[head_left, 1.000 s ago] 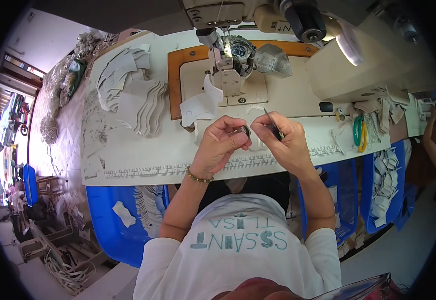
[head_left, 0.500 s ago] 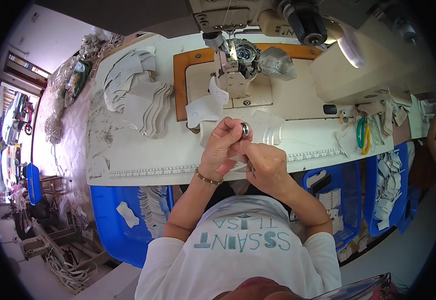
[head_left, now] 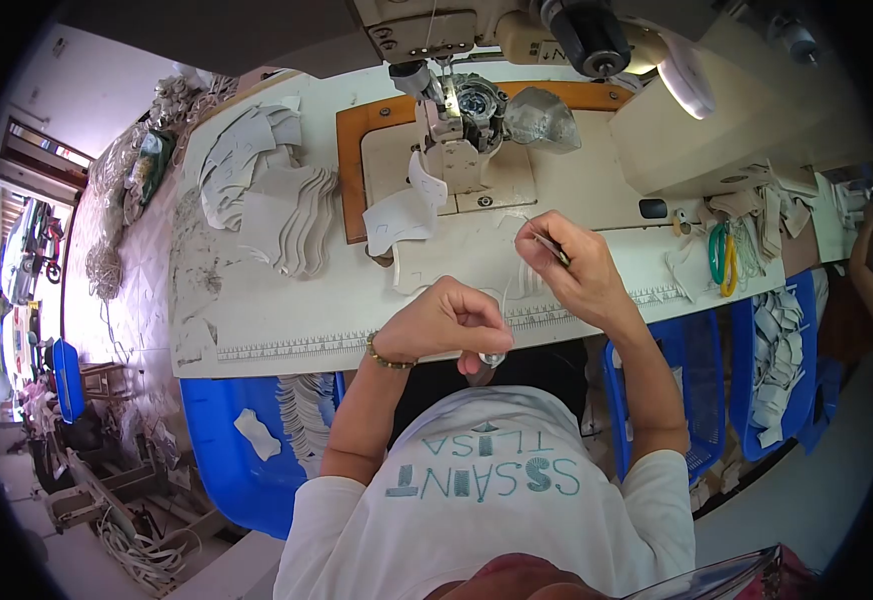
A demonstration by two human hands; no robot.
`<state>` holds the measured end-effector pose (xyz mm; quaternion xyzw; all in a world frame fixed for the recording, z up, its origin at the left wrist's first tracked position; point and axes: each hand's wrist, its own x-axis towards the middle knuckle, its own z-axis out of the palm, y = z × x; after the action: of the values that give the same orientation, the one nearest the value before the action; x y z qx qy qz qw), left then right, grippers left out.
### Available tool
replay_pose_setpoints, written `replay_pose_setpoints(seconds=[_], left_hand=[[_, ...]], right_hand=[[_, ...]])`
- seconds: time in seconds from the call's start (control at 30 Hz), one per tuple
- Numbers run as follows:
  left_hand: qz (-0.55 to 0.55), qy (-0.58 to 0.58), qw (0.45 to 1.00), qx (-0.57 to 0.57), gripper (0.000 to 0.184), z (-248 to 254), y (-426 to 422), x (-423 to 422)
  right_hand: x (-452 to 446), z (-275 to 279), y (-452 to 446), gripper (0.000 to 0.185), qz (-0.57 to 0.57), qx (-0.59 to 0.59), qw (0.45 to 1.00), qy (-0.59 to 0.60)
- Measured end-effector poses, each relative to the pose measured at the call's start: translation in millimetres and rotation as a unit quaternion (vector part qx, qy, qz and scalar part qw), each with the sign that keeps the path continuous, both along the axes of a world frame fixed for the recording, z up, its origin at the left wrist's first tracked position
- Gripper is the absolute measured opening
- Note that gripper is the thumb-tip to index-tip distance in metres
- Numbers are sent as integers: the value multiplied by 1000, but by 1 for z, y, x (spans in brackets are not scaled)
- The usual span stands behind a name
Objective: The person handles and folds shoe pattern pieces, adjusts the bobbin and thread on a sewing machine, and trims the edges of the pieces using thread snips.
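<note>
My left hand is low by the table's front edge, its fingers closed around a small round silver metal piece that looks like a bobbin case. A pale thin strand rises from it. Higher and to the right, my right hand grips a slim dark metal tool, its kind partly hidden by the fingers. Cut white pieces lie just beyond my left hand, beside the bed of the sewing machine.
Stacked white pieces lie on the left of the table. A printed ruler runs along the front edge. Blue bins with white pieces stand below. Green and yellow rings hang at right.
My hands have parted. The left has come down toward my body with the silver piece; the right has risen up and rightward, and the dark tool now shows in it.
</note>
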<state>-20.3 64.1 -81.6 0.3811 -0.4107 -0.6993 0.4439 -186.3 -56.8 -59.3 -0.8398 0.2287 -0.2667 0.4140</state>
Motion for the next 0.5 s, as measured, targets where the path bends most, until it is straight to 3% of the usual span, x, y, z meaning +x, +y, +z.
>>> replay_pose_setpoints(seconds=[0.07,0.13,0.2,0.27,0.37,0.43,0.5], left_hand=[[72,47,996,6,11,2,1,2],[133,183,973,-54,12,-7,-2,14],[158,227,959,-58,13,-9,-2,20],[151,243,957,-55,14,-7,-3,21],[136,243,960,-32,13,-7,-9,13],[118,238,964,-29,13,-6,-9,11],[192,96,975,-62,13,-6,-10,8]], right_hand=[[-3,1,4,20,-12,-19,999,-36],[-6,-3,6,22,-37,-59,996,-55],[-10,-4,7,24,-62,-99,990,-75],[-15,-3,9,25,-60,-274,960,9],[-15,-13,15,18,-57,-384,912,130],[-24,-16,31,19,9,-315,917,244],[-37,-7,45,36,205,-92,933,281]])
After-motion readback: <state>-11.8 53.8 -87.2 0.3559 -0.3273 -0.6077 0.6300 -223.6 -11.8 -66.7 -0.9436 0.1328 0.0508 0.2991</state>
